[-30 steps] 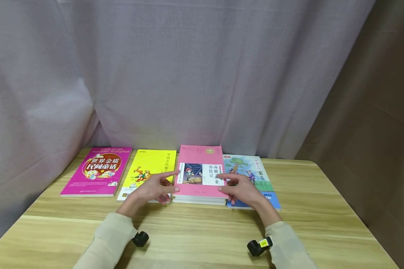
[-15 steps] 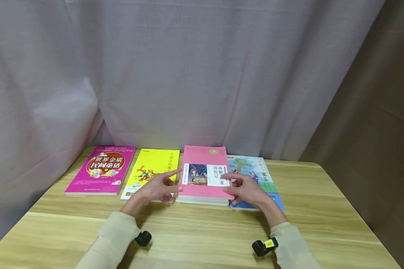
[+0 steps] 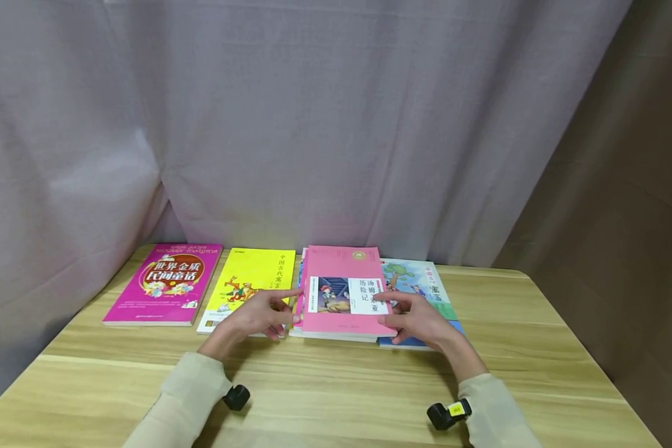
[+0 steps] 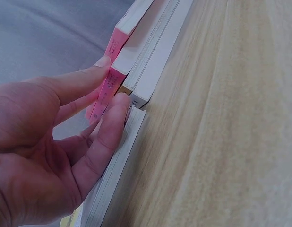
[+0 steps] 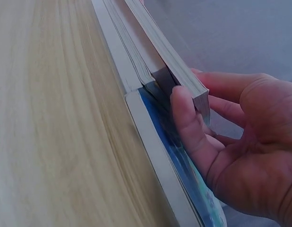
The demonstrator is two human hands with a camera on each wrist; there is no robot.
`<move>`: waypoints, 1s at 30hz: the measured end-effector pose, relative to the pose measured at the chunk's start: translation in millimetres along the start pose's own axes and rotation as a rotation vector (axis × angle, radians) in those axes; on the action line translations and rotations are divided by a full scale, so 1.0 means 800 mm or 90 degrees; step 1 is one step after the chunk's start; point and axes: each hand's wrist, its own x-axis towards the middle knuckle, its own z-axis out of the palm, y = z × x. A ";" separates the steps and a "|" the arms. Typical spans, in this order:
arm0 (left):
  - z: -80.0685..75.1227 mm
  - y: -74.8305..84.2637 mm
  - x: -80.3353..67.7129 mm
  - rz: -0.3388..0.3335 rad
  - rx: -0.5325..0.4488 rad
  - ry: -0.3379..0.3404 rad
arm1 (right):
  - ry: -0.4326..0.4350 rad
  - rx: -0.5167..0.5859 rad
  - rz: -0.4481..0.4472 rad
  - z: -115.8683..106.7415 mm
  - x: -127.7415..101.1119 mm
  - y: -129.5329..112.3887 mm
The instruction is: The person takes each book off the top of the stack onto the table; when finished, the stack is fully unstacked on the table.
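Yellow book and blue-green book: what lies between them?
In the head view, a stack topped by the pink book lies between the yellow book and the blue-green book.

A light wood-grain tabletop (image 3: 336, 386) carries a row of books along its far edge. A yellow book (image 3: 250, 285) lies flat; left of it a magenta book (image 3: 164, 284), right of it a pink-topped stack (image 3: 344, 289), then a blue-green book (image 3: 425, 292).
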 end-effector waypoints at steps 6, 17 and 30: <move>0.000 0.000 0.001 -0.011 -0.003 0.004 | -0.015 0.047 0.004 -0.006 -0.004 0.006; 0.001 0.000 0.000 -0.003 -0.008 0.002 | -0.046 0.167 0.008 -0.010 -0.007 0.012; 0.001 -0.002 0.004 -0.011 -0.001 0.007 | -0.020 0.209 -0.016 -0.021 -0.024 0.019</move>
